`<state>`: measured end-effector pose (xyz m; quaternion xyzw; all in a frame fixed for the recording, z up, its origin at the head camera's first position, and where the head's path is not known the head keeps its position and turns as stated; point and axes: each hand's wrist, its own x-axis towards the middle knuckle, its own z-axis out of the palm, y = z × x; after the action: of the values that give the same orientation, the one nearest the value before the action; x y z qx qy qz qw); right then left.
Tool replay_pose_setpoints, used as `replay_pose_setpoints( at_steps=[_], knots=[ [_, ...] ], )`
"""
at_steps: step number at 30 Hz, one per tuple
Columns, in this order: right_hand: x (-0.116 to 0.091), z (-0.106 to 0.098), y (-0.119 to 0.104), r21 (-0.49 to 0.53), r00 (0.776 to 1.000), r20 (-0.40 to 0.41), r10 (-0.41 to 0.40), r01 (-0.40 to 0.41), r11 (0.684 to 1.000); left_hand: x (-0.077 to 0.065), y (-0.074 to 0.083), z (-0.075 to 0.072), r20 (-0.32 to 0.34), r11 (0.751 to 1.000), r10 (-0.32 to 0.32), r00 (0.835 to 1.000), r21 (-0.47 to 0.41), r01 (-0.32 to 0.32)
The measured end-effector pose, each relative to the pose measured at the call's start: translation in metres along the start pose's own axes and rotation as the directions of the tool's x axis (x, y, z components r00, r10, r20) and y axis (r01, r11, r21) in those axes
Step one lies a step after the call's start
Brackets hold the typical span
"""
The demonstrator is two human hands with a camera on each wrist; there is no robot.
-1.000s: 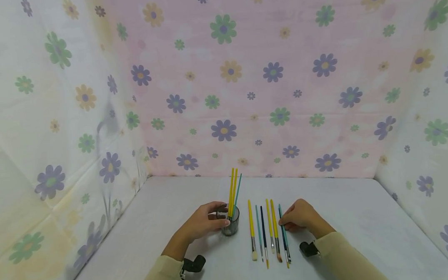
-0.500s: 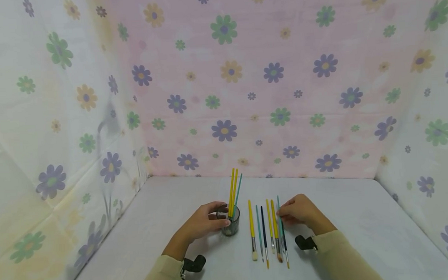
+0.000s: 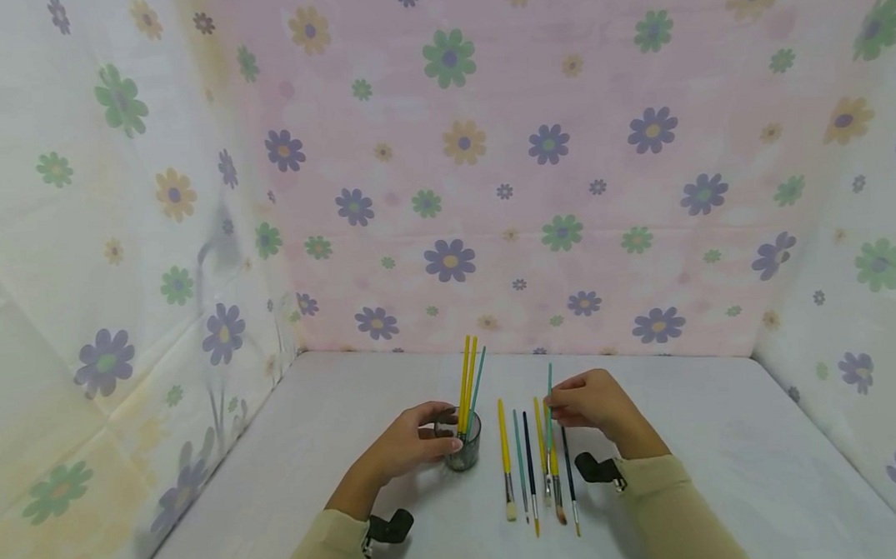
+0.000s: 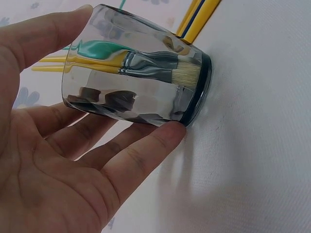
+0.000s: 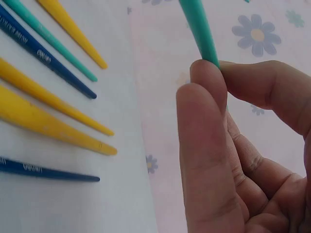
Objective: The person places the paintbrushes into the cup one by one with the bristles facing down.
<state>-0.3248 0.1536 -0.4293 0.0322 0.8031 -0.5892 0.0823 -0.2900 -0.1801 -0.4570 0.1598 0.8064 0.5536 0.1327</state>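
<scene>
Right hand: fingers pinching glossy, tapered teal brush, metal ferrule, roughly upright over loose slim-handled brushes. Left hand: fingers curled round smooth clear glass, dark thick base, pale-bristled brushes inside. Bench: white, finely textured.

The head camera faces forward and down over the counter; up close, the sideways-rolled left wrist view shares its glass, the right its loose brushes.
</scene>
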Motion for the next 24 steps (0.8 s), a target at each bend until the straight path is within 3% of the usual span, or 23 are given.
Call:
replay_pose_setpoints(
  at_steps=[5, 14, 24],
  knots=[
    [-0.003, 0.006, -0.004, 0.066, 1.0, 0.007, -0.025, 0.024, 0.998, 0.001, -0.004, 0.0, 0.002, 1.0, -0.002, 1.0, -0.008, 0.002],
    [-0.012, 0.017, -0.012, 0.132, 0.993, -0.066, -0.094, 0.102, 0.986, 0.002, -0.007, 0.002, 0.004, 1.0, 0.011, 1.0, -0.016, -0.011],
    [-0.024, 0.023, -0.032, 0.212, 0.964, -0.18, -0.195, 0.231, 0.95, 0.001, -0.006, 0.0, -0.014, 1.0, 0.016, 1.0, 0.023, -0.016]
  ],
)
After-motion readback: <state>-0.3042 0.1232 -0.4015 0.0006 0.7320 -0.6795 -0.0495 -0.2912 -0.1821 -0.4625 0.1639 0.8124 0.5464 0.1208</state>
